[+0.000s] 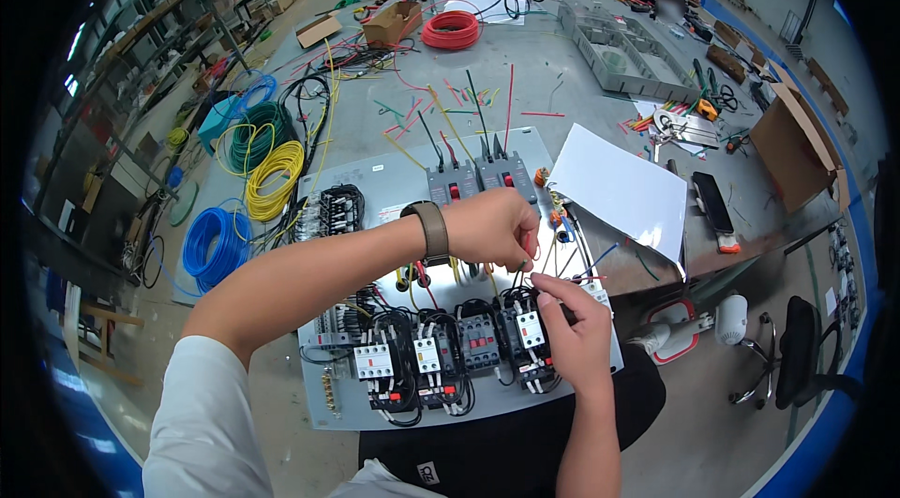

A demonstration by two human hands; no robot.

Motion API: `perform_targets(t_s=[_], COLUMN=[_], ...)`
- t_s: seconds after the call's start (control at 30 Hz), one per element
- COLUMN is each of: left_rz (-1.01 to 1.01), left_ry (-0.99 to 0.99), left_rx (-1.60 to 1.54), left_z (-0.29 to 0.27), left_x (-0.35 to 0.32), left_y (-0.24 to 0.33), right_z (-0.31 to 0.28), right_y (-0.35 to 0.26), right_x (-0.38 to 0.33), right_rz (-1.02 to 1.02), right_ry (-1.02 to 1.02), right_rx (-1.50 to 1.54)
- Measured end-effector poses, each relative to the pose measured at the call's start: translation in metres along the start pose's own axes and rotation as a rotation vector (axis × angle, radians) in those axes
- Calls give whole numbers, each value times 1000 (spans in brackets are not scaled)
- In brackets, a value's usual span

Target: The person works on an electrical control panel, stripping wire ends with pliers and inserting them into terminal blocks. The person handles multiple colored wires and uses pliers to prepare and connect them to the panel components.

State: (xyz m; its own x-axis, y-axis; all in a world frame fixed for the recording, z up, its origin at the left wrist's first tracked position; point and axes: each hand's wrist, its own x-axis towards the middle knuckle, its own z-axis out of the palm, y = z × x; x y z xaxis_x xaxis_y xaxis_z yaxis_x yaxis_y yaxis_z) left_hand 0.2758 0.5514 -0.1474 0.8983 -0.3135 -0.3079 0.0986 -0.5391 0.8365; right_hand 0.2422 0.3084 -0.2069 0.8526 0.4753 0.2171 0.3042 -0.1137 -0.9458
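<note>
My left hand (491, 222), with a watch on its wrist, reaches across a grey mounting plate (337, 409), fingers pinched on a thin wire (526, 264). Close below, my right hand (581, 334) brings its thumb and index finger to the same spot; whether they grip the wire is too small to tell. Under the hands stands a row of contactors (479, 345) bundled with black wires. Two black circuit breakers (506, 172) with red switches sit at the plate's far side, coloured wires rising from them. My left forearm hides part of the plate's middle.
Blue (214, 249), yellow (275, 181) and green wire coils lie at the left. White paper sheets (619, 188) overlap the plate's right side, near a phone (712, 203) and a cardboard box (797, 146). A grey compartment tray (628, 48) and a red coil (450, 30) stand farther back. Other people work across the table.
</note>
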Motion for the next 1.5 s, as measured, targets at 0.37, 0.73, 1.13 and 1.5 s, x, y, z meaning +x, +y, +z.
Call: perform_targets(t_s=[0.37,0.73,1.13,1.5], left_rz=[291,102,-3,148], left_ry=[310,528,441,685], left_rx=[529,-230,-254,-37], left_z=[28,-43,34,48], left_x=[-39,-147,-214,-190], left_y=[19,-8,-75,-79], right_z=[-4,9,22,104], right_y=[-6,2,-85,-50], right_x=[38,22,14,45], right_rz=[191,81,-429,33], right_ry=[-349,-35,-14,-535], right_rx=[-130,-12,-260,-415])
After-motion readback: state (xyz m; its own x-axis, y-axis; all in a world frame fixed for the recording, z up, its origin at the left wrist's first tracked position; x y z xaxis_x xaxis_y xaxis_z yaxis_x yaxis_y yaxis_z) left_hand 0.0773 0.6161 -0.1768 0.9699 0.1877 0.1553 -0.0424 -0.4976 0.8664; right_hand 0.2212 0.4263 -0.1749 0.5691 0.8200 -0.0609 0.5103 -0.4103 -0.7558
